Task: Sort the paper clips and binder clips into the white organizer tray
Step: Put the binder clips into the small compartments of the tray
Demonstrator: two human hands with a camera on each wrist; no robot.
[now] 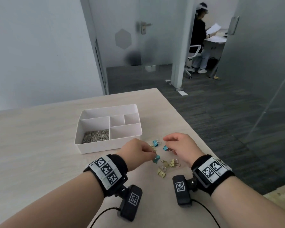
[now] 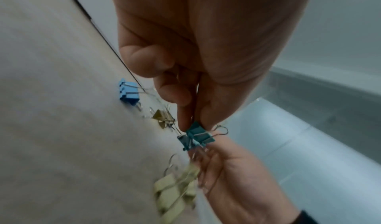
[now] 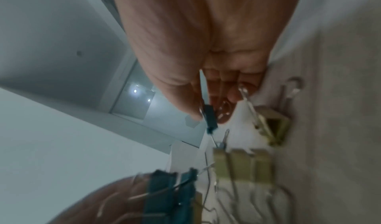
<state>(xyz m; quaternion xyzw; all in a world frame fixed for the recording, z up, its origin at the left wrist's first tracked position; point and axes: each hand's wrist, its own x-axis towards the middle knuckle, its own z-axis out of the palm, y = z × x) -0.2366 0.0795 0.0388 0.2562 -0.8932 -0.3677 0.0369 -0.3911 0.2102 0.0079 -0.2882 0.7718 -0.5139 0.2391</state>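
Pinching a blue binder clip in our left hand, wire handles up toward the fingers, body hanging down. Right hand pinches another blue clip. Both sit just right of the white organizer tray over the counter; paper clips fill its near-left compartment.

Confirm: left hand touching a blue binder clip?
Touching. The left wrist view shows the left hand with fingertips pinching a blue metal binder clip above the table.
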